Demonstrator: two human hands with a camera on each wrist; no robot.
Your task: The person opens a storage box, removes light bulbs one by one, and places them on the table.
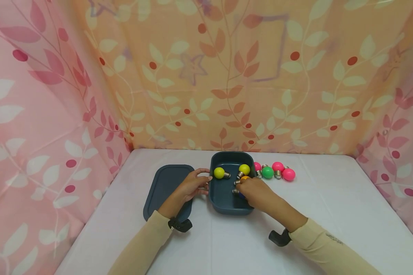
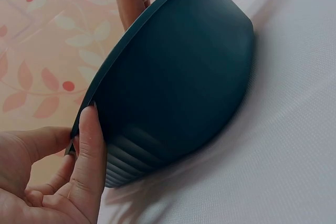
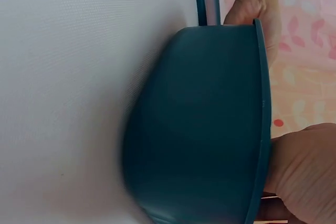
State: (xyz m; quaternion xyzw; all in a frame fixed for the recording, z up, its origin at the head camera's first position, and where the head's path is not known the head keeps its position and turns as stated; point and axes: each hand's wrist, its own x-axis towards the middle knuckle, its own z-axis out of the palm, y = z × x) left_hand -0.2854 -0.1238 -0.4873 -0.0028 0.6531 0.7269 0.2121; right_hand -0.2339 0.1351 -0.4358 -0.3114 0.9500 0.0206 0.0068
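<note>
A dark blue-grey box [image 1: 231, 209] without its lid stands on the table. My left hand [image 1: 194, 185] pinches its left rim between thumb and fingers, as the left wrist view [image 2: 79, 166] shows. Two yellow light bulbs [image 1: 219, 173] lie inside, one at the left and one at the back right. My right hand [image 1: 258, 193] reaches over the right rim into the box, fingers bent down beside an orange bulb [image 1: 245, 178] and a blue bulb [image 1: 241, 195]. It partly covers both bulbs. Its fingertips are hidden, so whether it grips either bulb does not show.
Left of the box lies a flat dark lid [image 1: 166, 187], partly under my left forearm. Several more bulbs, pink and one green [image 1: 267, 172], lie on the white cloth [image 1: 330, 198] right of the box. A patterned curtain [image 1: 206, 76] hangs behind the table.
</note>
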